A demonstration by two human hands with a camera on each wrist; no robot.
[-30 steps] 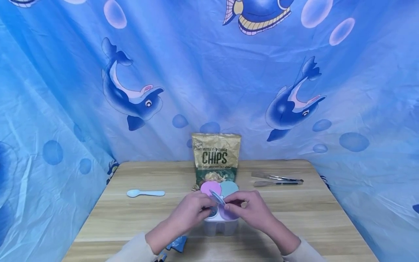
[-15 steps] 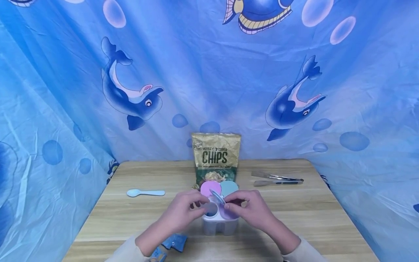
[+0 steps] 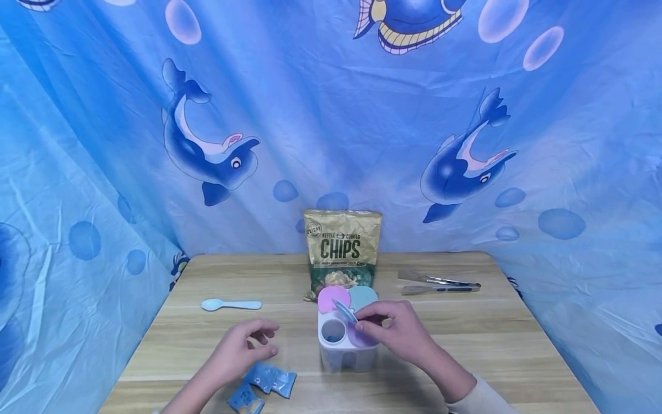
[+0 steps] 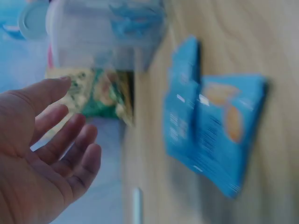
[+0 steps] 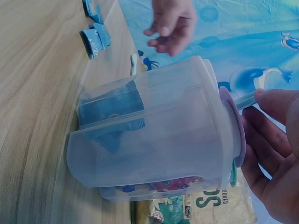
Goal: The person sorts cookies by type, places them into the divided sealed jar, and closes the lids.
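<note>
A translucent storage container (image 3: 349,359) with several round lids stands mid-table. Its front-left compartment is uncovered, and the right wrist view shows blue packets (image 5: 112,109) inside. With thumb and fingers, my right hand (image 3: 398,326) pinches the raised light blue lid (image 3: 343,311) beside that opening. The pink lid (image 3: 334,299), green lid (image 3: 364,297) and purple lid (image 3: 360,338) lie flat. My left hand (image 3: 242,348), fingers loosely bent and holding nothing, hovers left of the container. Below it on the table lie small blue snack packets (image 3: 271,376), one picturing biscuits (image 4: 224,116).
Behind the container a bag of chips (image 3: 341,250) stands upright. A light blue spoon (image 3: 230,305) lies at the left, and metal tongs (image 3: 439,284) at the back right. A blue curtain with dolphins (image 3: 331,115) hangs behind the wooden table (image 3: 491,356).
My left hand has drawn away from the container's opening, leftward and down to above the blue packets. My right hand keeps holding the light blue lid up.
</note>
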